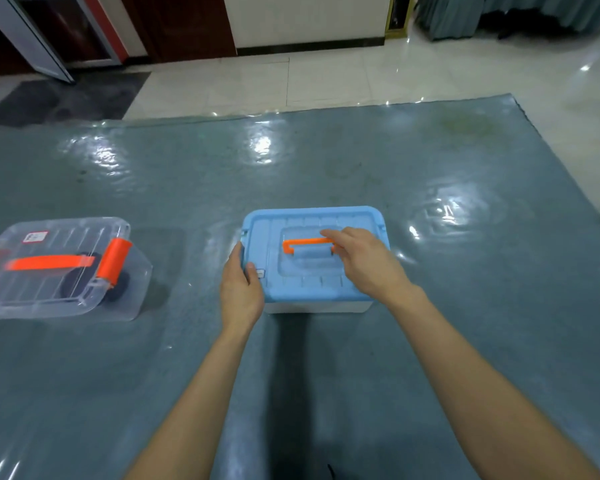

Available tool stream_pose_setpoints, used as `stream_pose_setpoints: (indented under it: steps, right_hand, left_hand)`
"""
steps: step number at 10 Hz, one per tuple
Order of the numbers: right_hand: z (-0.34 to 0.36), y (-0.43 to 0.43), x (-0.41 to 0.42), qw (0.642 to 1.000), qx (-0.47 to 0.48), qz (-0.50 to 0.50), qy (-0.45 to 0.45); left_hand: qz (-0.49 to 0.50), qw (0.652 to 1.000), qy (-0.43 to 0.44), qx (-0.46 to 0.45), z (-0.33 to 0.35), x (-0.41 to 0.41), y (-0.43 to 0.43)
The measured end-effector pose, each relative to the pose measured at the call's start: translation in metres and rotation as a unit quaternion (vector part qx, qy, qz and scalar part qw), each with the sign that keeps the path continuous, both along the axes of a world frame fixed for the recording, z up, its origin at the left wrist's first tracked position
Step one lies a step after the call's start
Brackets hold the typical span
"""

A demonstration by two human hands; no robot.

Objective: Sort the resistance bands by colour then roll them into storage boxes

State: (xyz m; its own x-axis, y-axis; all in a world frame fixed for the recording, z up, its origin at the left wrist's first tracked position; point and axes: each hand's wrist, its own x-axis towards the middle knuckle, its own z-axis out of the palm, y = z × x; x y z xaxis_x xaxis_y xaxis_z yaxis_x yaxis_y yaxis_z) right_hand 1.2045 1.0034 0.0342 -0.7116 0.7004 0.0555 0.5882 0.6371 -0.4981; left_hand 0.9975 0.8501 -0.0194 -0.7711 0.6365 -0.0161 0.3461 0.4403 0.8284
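The lidded blue plastic storage box (pixel 312 258) sat mid-tabletop (pixel 430 323). The left hand (pixel 241 289) gripped its left edge; the right hand (pixel 361 259), fingers loose, rested by the orange handle (pixel 305 244). Rigid, probably light: lift by the handle.

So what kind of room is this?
Probably a room in a home or shop, with the person working on the floor. A grey-green mat lies over shiny white tiles, a dark wooden door stands at the back, and curtains hang at the far right.
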Motion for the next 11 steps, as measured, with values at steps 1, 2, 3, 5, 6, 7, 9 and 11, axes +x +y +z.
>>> stream_pose_setpoints:
  steps: [1, 2, 3, 5, 6, 7, 9, 11]
  right_hand:
    - [-0.011, -0.029, 0.004, 0.995, 0.1, -0.007, -0.003]
    - [-0.027, -0.059, 0.013, 0.992, 0.12, 0.001, -0.029]
    - [-0.04, -0.072, 0.02, 0.99, 0.117, 0.014, -0.074]
    - [-0.037, -0.064, 0.03, 0.974, 0.082, -0.201, 0.064]
    - [-0.038, -0.064, 0.039, 0.936, -0.104, -0.323, 0.096]
    - [-0.039, -0.064, 0.036, 0.907, -0.183, -0.354, 0.138]
    - [-0.043, -0.072, 0.045, 0.915, -0.158, -0.343, 0.145]
    - [-0.031, -0.075, 0.059, 0.918, -0.195, -0.315, 0.141]
  left_hand:
    - [0.005, 1.0, 0.019, 0.007, -0.003, 0.002, -0.002]
    - [0.008, 1.0, 0.018, 0.004, -0.004, 0.003, -0.001]
    - [0.013, 1.0, 0.022, 0.004, -0.005, 0.003, 0.001]
    - [0.019, 1.0, 0.017, 0.004, -0.005, 0.002, 0.001]
    - [0.03, 0.999, 0.013, 0.002, -0.004, 0.005, 0.0]
    - [0.04, 0.999, 0.007, -0.006, -0.001, 0.007, 0.002]
    - [0.036, 0.999, 0.014, -0.013, -0.007, 0.017, -0.016]
    - [-0.014, 0.998, -0.057, 0.023, 0.007, 0.013, -0.026]
